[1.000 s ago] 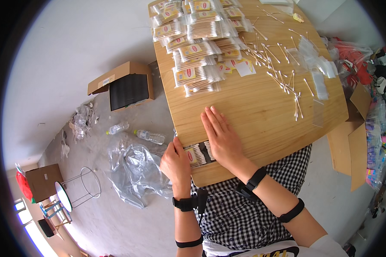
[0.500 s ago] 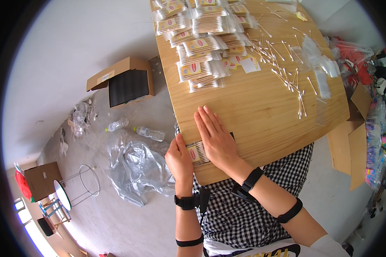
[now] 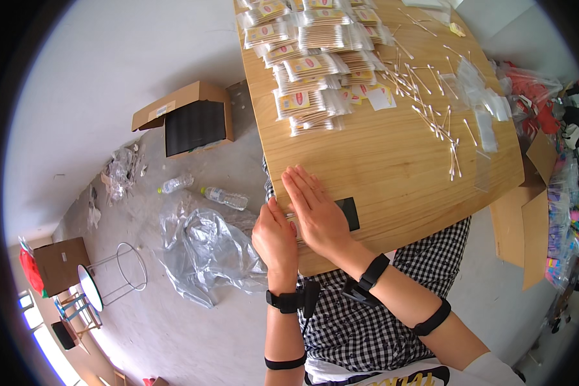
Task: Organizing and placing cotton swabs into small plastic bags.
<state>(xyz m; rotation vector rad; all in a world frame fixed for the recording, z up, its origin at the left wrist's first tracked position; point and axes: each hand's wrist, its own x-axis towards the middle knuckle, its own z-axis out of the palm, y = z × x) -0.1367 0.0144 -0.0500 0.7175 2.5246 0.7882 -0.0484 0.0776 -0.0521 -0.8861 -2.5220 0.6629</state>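
Observation:
At the table's near left corner, my left hand (image 3: 275,237) has its fingers curled in on the left end of a cotton swab pack (image 3: 294,226). Most of that pack is hidden between my hands; only a sliver shows. My right hand (image 3: 320,217) lies flat over its other side, fingers stretched out together. A dark flat rectangle (image 3: 349,213) sticks out on the right of my right hand. Farther back on the table, filled cotton swab packs (image 3: 305,103) are piled in rows.
Loose cotton swabs (image 3: 434,122) lie scattered across the wooden table (image 3: 392,167). Beside them are clear plastic bags (image 3: 486,128) and a white card (image 3: 381,98). An open carton (image 3: 511,222) stands off the right edge. Plastic sheeting (image 3: 206,251) and bottles (image 3: 228,198) lie on the floor at left.
My right hand has slid left toward my left hand, covering most of the pack. More of the dark rectangle now shows. The view has shifted slightly.

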